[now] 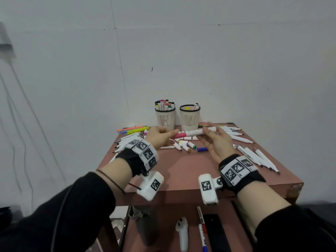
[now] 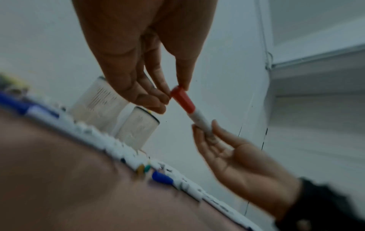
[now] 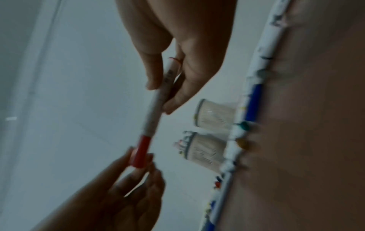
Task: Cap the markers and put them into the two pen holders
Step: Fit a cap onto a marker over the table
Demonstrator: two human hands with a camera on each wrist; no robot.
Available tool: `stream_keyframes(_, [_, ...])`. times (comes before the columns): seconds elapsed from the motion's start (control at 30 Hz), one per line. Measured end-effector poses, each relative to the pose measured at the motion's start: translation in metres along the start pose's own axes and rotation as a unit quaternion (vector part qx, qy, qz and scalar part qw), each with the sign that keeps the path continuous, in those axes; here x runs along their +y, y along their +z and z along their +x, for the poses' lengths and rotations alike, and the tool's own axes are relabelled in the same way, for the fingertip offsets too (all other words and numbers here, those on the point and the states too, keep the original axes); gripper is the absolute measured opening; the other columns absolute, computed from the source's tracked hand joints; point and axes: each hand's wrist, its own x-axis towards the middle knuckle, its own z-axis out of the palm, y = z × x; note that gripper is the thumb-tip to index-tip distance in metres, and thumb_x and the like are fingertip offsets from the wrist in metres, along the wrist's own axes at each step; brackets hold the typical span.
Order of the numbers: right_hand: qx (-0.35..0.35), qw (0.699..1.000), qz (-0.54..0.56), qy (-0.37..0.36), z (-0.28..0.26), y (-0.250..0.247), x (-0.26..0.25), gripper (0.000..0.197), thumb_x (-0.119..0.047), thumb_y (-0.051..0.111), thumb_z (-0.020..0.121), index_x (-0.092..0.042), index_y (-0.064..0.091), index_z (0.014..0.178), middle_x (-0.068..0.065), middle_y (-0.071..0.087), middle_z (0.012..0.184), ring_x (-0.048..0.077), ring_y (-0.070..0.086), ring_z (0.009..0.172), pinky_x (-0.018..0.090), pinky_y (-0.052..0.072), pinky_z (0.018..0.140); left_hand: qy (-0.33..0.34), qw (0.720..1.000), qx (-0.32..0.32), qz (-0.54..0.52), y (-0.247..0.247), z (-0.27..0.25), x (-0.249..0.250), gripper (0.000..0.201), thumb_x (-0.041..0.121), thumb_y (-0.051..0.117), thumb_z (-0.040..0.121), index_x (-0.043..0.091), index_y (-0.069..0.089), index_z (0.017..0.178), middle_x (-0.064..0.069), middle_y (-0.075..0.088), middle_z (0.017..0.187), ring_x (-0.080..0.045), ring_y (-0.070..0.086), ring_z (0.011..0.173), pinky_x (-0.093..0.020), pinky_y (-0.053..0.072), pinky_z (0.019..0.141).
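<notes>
I hold one white marker (image 1: 197, 132) level above the table, in front of the two holders. Its red cap (image 1: 180, 135) sits on the left end, pinched by my left hand (image 1: 160, 136). My right hand (image 1: 214, 140) grips the white barrel (image 3: 153, 112) between thumb and fingers. The wrist views show the same red cap (image 2: 182, 100) on the barrel (image 2: 200, 122). The left pen holder (image 1: 165, 117) is packed with several capped markers. The right pen holder (image 1: 189, 118) holds few. Loose markers and caps, among them a blue cap (image 1: 202, 149), lie on the table under my hands.
The small brown table (image 1: 181, 171) stands against a white wall. Highlighters (image 1: 133, 130) lie at its back left, white markers (image 1: 254, 157) along its right side. On a lower shelf lie a white controller (image 1: 182, 233), two markers (image 1: 201, 228) and a black phone.
</notes>
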Motion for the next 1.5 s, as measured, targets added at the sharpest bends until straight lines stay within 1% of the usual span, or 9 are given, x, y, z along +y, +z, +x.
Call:
stream_keyframes(0.23, [0.032, 0.978, -0.141, -0.151, 0.040, 0.038, -0.046, 0.025, 0.007, 0.064, 0.083, -0.012, 0.061, 0.097, 0.014, 0.061, 0.089, 0.025, 0.068, 0.085, 0.037, 0.059, 0.077, 0.076, 0.952, -0.027, 0.295, -0.017, 0.053, 0.021, 0.016, 0.019, 0.074, 0.080, 0.014, 0.071, 0.095, 0.000, 0.069, 0.086, -0.013, 0.063, 0.081, -0.022, 0.050, 0.071])
stream_keyframes(0.4, [0.041, 0.902, -0.323, -0.285, 0.084, 0.054, -0.060, 0.029, -0.003, 0.070, 0.078, -0.026, 0.064, 0.095, -0.004, 0.052, 0.078, 0.017, 0.062, 0.076, 0.040, 0.058, 0.078, 0.090, 0.896, -0.058, 0.430, -0.020, 0.089, 0.014, 0.022, 0.010, 0.070, 0.081, 0.018, 0.071, 0.101, 0.003, 0.061, 0.088, -0.009, 0.056, 0.084, -0.017, 0.042, 0.069])
stream_keyframes(0.57, [0.020, 0.838, -0.432, -0.333, 0.122, 0.062, -0.058, 0.029, -0.002, 0.067, 0.081, -0.019, 0.063, 0.104, -0.008, 0.049, 0.079, 0.004, 0.051, 0.069, 0.012, 0.045, 0.073, 0.087, 0.842, -0.124, 0.518, -0.017, 0.120, 0.001, 0.028, 0.011, 0.069, 0.081, 0.019, 0.070, 0.108, 0.001, 0.063, 0.100, -0.013, 0.059, 0.092, -0.020, 0.044, 0.076])
stream_keyframes(0.7, [0.009, 0.791, -0.507, -0.343, 0.151, 0.060, -0.048, 0.029, -0.001, 0.064, 0.081, -0.018, 0.063, 0.104, 0.001, 0.053, 0.093, 0.016, 0.055, 0.083, 0.023, 0.045, 0.081, 0.090, 0.758, -0.203, 0.613, -0.005, 0.135, -0.007, 0.037, 0.009, 0.062, 0.087, 0.020, 0.063, 0.122, 0.001, 0.061, 0.119, -0.019, 0.057, 0.110, -0.020, 0.041, 0.080])
stream_keyframes(0.8, [-0.004, 0.760, -0.561, -0.328, 0.167, 0.055, -0.038, 0.029, 0.001, 0.062, 0.082, -0.017, 0.063, 0.105, 0.005, 0.054, 0.096, 0.016, 0.053, 0.084, 0.020, 0.040, 0.079, 0.077, 0.719, -0.242, 0.647, 0.000, 0.146, -0.014, 0.037, 0.008, 0.064, 0.083, 0.020, 0.065, 0.118, -0.002, 0.064, 0.115, -0.024, 0.060, 0.103, -0.030, 0.051, 0.085])
stream_keyframes(0.9, [-0.014, 0.752, -0.580, -0.312, 0.177, 0.052, -0.033, 0.033, 0.002, 0.062, 0.083, -0.016, 0.061, 0.110, 0.005, 0.053, 0.096, 0.016, 0.052, 0.086, 0.025, 0.044, 0.084, 0.080, 0.707, -0.255, 0.655, 0.002, 0.152, -0.017, 0.037, 0.012, 0.070, 0.076, 0.021, 0.067, 0.112, -0.002, 0.063, 0.109, -0.024, 0.061, 0.100, -0.037, 0.053, 0.086])
stream_keyframes(1.03, [-0.017, 0.795, -0.544, -0.268, 0.182, 0.053, -0.026, 0.049, 0.004, 0.060, 0.084, -0.014, 0.045, 0.126, 0.003, 0.052, 0.089, 0.018, 0.054, 0.088, 0.025, 0.043, 0.081, 0.106, 0.695, -0.263, 0.661, 0.004, 0.160, -0.019, 0.040, 0.016, 0.073, 0.077, 0.019, 0.065, 0.116, -0.003, 0.062, 0.113, -0.022, 0.058, 0.103, -0.032, 0.050, 0.084])
stream_keyframes(1.17, [-0.018, 0.795, -0.552, -0.252, 0.187, 0.049, -0.018, 0.041, 0.001, 0.062, 0.084, -0.014, 0.045, 0.118, 0.007, 0.053, 0.093, 0.025, 0.056, 0.092, 0.038, 0.050, 0.085, 0.120, 0.716, -0.258, 0.637, 0.005, 0.165, -0.023, 0.036, 0.021, 0.076, 0.076, 0.015, 0.065, 0.110, -0.003, 0.062, 0.109, -0.019, 0.057, 0.102, -0.028, 0.047, 0.081])
stream_keyframes(1.5, [-0.050, 0.770, -0.583, -0.254, 0.192, 0.039, -0.009, 0.031, -0.005, 0.062, 0.087, -0.009, 0.050, 0.115, 0.006, 0.057, 0.086, 0.015, 0.054, 0.081, 0.029, 0.047, 0.080, 0.093, 0.718, -0.295, 0.623, 0.008, 0.172, -0.023, 0.035, 0.021, 0.075, 0.079, 0.013, 0.067, 0.112, -0.004, 0.063, 0.115, -0.021, 0.058, 0.107, -0.023, 0.043, 0.080])
